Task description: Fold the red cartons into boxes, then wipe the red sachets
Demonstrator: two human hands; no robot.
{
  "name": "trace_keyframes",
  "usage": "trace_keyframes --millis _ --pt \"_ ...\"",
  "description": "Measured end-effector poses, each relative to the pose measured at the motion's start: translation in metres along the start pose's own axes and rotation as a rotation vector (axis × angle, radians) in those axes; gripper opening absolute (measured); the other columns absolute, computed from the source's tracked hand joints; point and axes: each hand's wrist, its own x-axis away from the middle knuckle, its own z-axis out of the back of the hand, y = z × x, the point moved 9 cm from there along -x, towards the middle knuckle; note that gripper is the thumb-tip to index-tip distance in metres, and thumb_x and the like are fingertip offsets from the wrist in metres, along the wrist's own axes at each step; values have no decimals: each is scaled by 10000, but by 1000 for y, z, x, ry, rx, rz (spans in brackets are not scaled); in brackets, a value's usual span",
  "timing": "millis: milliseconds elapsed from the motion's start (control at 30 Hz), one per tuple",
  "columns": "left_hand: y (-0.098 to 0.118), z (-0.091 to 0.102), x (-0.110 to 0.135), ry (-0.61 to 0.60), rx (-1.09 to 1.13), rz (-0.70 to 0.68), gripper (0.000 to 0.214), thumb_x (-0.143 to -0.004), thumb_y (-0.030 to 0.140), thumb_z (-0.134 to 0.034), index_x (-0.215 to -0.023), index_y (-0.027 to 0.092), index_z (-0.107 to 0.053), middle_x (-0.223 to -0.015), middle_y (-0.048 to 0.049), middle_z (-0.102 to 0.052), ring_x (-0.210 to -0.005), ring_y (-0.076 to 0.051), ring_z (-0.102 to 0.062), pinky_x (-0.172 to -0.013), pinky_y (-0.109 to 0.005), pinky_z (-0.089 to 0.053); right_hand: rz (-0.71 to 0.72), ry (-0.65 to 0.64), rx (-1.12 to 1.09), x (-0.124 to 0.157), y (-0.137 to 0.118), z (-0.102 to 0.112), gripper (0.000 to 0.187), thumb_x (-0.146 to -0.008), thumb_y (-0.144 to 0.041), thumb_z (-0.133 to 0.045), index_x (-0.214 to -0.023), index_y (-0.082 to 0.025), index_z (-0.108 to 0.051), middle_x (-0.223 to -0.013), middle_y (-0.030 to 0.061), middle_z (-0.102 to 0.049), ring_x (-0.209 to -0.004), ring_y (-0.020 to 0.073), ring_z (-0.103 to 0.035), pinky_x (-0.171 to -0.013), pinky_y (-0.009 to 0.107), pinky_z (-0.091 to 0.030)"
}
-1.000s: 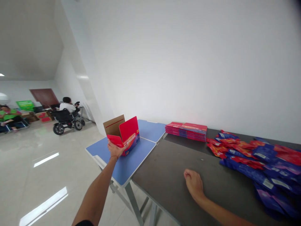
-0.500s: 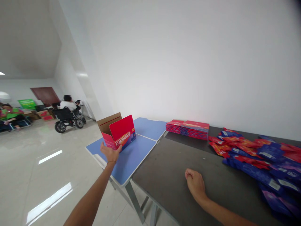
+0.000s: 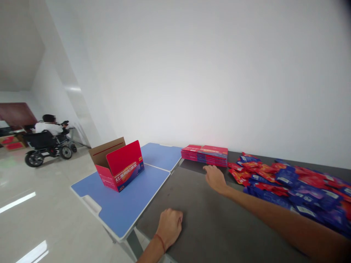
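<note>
Pouches [image 3: 286,176] crowd the right of the dark table [image 3: 189,197], beside stacked flat cartons [image 3: 204,155] on the far side. Short of these, the right hand [image 3: 215,178] hangs loose, grasping nothing; the near left hand [image 3: 169,228] is clenched. Left, an open box [image 3: 124,166] stands on the blue table [image 3: 117,215].

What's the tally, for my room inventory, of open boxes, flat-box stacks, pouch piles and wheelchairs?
Open box: 1
Flat-box stack: 1
Pouch pile: 1, pouches overlap too much to count singly
Wheelchair: 1
Total: 4
</note>
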Motion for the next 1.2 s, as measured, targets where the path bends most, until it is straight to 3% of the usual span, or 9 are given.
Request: trace_keyframes --millis 67,133,267,433,500,667,800,1000,1200 --pt "0 -4 2 -17 -34 -9 281 -907 161 -467 -770 221 -705 -864 -126 -765 -925 -287 -722 -789 -365 -421 28 -9 72 -47 28 14 441 -959 -113 -497 -1381 -125 -625 -1481 219 -581 -1414 329 -466 -1160 450 -364" --pt "0 -8 3 -31 -43 -24 272 -915 173 -478 -783 220 -711 -864 -134 -761 -928 -299 -723 -786 -371 -424 -6 -35 120 -84 59 17 521 -960 -122 -516 -1476 -55 -537 -1591 282 -446 -1524 381 -328 -1233 542 -260" --pt "-1 -15 2 -48 -9 -22 235 -885 164 -504 -781 225 -706 -840 -130 -750 -917 -300 -723 -782 -371 -424 -75 -123 165 -120 102 -6 718 -947 -255 -662 -1576 -34 -396 -1607 342 -384 -1511 445 -350 -1190 636 -305" --pt "-6 -24 -2 -79 17 -25 211 -872 182 -520 -762 236 -692 -826 -133 -747 -910 -315 -724 -772 -384 -423 -9 -182 142 -120 119 -32 430 -1033 -158 -482 -1447 -117 -591 -1405 238 -646 -1294 309 -623 -1093 422 -467" --pt "-8 -27 -3 -84 27 -18 192 -846 172 -537 -752 240 -690 -827 -134 -750 -906 -315 -726 -764 -383 -425 -5 -170 147 -119 122 -34 427 -1042 -125 -411 -1416 -122 -617 -1358 229 -678 -1261 307 -645 -1081 436 -480" --pt "-5 -27 -2 -85 20 -11 199 -846 157 -530 -766 234 -696 -842 -142 -749 -917 -326 -727 -765 -389 -431 -14 -121 176 -124 120 -32 462 -1001 -92 -451 -1449 -44 -552 -1433 292 -605 -1349 343 -575 -1104 502 -462" --pt "-3 -23 0 -89 21 -4 206 -841 146 -519 -777 233 -695 -858 -137 -753 -927 -323 -724 -773 -390 -428 -34 -117 203 -125 121 -29 365 -1010 -151 -484 -1318 -58 -655 -1270 303 -691 -1213 373 -663 -1044 572 -494" --pt "-2 -16 2 -81 24 8 194 -836 156 -526 -755 231 -686 -853 -140 -755 -929 -325 -723 -789 -402 -432 9 -54 267 -122 119 -2 315 -977 -78 -467 -1163 -36 -717 -1153 310 -725 -1109 390 -708 -939 530 -557" --pt "2 -13 2 -58 2 4 211 -846 147 -512 -763 223 -690 -847 -143 -755 -913 -314 -727 -784 -390 -438 148 61 283 -105 113 44 490 -917 9 -445 -1377 24 -616 -1380 333 -622 -1293 377 -620 -1083 501 -502"
